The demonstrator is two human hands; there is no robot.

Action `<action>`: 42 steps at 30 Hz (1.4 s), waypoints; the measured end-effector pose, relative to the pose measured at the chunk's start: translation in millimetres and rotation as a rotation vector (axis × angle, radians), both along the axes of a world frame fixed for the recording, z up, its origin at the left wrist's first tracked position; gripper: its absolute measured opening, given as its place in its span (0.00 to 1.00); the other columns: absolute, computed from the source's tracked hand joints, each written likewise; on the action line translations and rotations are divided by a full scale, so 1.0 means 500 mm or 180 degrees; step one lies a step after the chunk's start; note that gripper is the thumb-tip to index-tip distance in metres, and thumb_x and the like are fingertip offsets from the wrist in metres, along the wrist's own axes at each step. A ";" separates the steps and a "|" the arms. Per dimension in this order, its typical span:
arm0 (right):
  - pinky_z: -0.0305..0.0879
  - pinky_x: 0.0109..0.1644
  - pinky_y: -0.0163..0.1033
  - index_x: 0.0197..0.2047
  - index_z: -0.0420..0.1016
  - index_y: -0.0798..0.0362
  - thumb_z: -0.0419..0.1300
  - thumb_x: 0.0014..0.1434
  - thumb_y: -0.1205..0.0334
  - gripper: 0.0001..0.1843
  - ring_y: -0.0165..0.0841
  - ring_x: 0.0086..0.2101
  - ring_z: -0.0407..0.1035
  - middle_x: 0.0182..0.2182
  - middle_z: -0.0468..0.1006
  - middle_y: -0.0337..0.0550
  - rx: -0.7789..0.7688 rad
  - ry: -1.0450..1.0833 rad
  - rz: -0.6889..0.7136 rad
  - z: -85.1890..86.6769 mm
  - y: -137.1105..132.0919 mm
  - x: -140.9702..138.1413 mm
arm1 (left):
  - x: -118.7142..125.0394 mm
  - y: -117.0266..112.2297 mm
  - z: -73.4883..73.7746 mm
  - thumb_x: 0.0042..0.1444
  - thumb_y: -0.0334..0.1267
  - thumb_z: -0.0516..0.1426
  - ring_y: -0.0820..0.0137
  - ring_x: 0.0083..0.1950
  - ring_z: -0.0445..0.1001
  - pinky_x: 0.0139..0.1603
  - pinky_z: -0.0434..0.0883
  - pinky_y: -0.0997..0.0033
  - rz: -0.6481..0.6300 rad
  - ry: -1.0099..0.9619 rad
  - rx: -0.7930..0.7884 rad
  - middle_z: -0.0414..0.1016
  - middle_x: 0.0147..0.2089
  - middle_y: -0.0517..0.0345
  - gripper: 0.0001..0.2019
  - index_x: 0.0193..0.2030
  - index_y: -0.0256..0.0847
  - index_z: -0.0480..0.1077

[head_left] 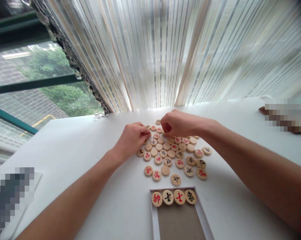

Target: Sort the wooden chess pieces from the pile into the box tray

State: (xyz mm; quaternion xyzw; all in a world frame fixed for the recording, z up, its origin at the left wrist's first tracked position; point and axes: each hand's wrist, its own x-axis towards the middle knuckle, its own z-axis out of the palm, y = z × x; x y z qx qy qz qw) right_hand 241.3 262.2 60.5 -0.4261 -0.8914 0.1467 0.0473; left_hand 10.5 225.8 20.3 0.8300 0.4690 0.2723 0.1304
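Note:
Xiangqi pieces, round wooden discs, lie loosely spread on the white table; some show red or black characters, such as a red piece (174, 147), and others are blank side up, like a plain piece (165, 170). At the far left of the spread is my left hand (134, 138), thumb and fingers pinched together just above the pieces. My right hand (177, 123) curls down over the far middle, its fingertips pressed together low among the discs. What either pinch holds, if anything, is hidden. Nearer me, an open box (154, 220) has a row of several pieces along its far end.
A striped curtain (150, 53) hangs behind the table (95, 186), beside a window (35, 83) at left. A blurred-out brown-edged object (287, 115) rests at the right, and a pixelated dark object (10, 200) at the left edge.

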 end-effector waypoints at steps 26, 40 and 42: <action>0.70 0.38 0.43 0.44 0.89 0.52 0.72 0.58 0.51 0.15 0.40 0.36 0.79 0.40 0.88 0.48 -0.0233 -0.0070 -0.0388 -0.006 0.052 0.053 | -0.031 0.004 0.043 0.61 0.38 0.63 0.63 0.39 0.81 0.42 0.74 0.64 0.0373 0.0109 -0.0047 0.87 0.39 0.54 0.08 0.39 0.41 0.85; 0.69 0.38 0.43 0.44 0.88 0.52 0.69 0.59 0.55 0.13 0.39 0.34 0.78 0.37 0.87 0.48 -0.0121 -0.0002 -0.0383 -0.001 0.045 0.050 | -0.013 0.011 -0.015 0.68 0.38 0.59 0.52 0.54 0.74 0.60 0.73 0.48 0.0137 0.0595 0.0011 0.75 0.52 0.43 0.12 0.50 0.40 0.85; 0.68 0.38 0.43 0.44 0.88 0.53 0.69 0.60 0.55 0.13 0.39 0.34 0.78 0.37 0.86 0.48 -0.0116 -0.0010 -0.0392 0.002 0.041 0.048 | -0.009 0.011 -0.014 0.66 0.39 0.61 0.51 0.54 0.73 0.60 0.73 0.47 0.0191 0.0614 0.0004 0.75 0.52 0.43 0.12 0.49 0.39 0.85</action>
